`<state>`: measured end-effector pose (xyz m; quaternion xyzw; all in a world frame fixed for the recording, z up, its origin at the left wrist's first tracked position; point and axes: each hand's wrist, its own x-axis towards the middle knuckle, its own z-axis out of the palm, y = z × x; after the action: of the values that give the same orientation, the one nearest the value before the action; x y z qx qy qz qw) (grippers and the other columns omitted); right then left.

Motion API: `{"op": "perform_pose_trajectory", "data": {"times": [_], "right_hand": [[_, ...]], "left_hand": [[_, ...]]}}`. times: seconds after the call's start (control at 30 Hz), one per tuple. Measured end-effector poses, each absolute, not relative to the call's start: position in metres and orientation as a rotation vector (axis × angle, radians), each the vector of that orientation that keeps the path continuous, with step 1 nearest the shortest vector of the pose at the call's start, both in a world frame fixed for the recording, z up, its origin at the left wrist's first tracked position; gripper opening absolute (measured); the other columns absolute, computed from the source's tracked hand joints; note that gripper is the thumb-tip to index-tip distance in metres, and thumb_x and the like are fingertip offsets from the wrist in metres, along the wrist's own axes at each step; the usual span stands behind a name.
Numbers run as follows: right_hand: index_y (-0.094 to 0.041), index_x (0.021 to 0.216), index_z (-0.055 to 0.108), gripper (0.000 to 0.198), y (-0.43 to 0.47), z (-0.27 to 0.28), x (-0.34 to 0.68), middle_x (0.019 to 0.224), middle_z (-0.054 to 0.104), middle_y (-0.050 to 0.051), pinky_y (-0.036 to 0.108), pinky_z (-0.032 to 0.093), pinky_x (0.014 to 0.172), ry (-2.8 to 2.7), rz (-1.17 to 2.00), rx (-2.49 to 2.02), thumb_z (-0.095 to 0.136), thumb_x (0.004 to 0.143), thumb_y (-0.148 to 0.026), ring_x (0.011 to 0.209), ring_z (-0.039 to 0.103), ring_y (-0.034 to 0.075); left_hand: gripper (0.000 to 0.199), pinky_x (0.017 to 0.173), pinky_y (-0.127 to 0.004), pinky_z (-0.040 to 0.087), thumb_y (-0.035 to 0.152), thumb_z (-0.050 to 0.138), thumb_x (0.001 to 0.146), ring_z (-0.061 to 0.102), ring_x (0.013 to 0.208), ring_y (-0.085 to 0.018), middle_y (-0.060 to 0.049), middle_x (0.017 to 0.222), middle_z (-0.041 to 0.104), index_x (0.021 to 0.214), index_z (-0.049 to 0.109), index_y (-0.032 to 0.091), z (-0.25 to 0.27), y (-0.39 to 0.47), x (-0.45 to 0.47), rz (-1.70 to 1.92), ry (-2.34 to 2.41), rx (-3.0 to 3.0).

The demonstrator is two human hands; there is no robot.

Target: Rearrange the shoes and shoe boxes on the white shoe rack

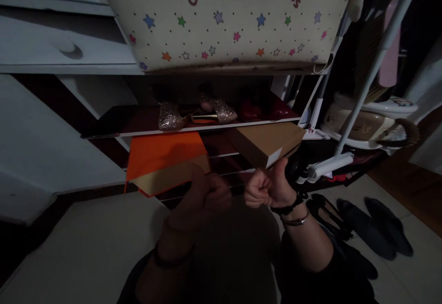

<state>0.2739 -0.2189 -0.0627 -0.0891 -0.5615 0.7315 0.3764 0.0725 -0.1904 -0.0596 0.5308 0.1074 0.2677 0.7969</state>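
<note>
My left hand (210, 193) is in deep shadow, its fingers curled into a fist and its thumb raised. Close to it, an orange box (162, 149) with a tan lower part juts out from the shelf rack. My right hand (267, 188) is also a fist with the thumb up, and no object shows in it. Just behind it, a brown cardboard box (272, 138) with a white label sticks out at an angle. The two hands are apart, knuckles facing each other.
Glittery shoes (224, 110) and red shoes (264, 109) stand on the rack's upper shelf (138, 133). Above hangs a star-patterned cover (235, 18). At right are a long-handled pole (366, 80), a cream-and-brown container (366, 122) and dark slippers (366, 230) on the floor.
</note>
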Motion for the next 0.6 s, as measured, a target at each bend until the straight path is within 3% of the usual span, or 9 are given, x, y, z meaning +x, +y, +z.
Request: {"op": "perform_pose_trajectory", "data": {"times": [0.43,0.6], "right_hand": [[-0.023,0.051,0.034,0.085,-0.211,-0.083,0.284,0.046,0.024,-0.010,0.023,0.017,0.043,-1.335,1.831,-0.221,0.022,0.076,-0.103,0.040,0.019,0.004],[-0.019,0.059,0.049,0.089,-0.200,-0.097,0.285,0.046,0.022,-0.011,0.021,0.015,0.044,-1.312,1.839,-0.339,0.022,0.080,-0.101,0.041,0.015,0.005]], "left_hand": [[0.080,0.046,-0.027,0.010,0.094,0.013,0.084,0.010,0.040,-0.006,0.006,0.043,0.012,0.049,0.021,0.023,-0.063,-0.203,0.064,0.662,0.144,1.137],[0.078,0.047,-0.027,0.020,0.088,0.033,0.091,0.027,0.046,-0.009,0.002,0.047,0.032,0.055,0.042,0.020,-0.048,-0.190,0.022,0.945,0.567,1.260]]}}
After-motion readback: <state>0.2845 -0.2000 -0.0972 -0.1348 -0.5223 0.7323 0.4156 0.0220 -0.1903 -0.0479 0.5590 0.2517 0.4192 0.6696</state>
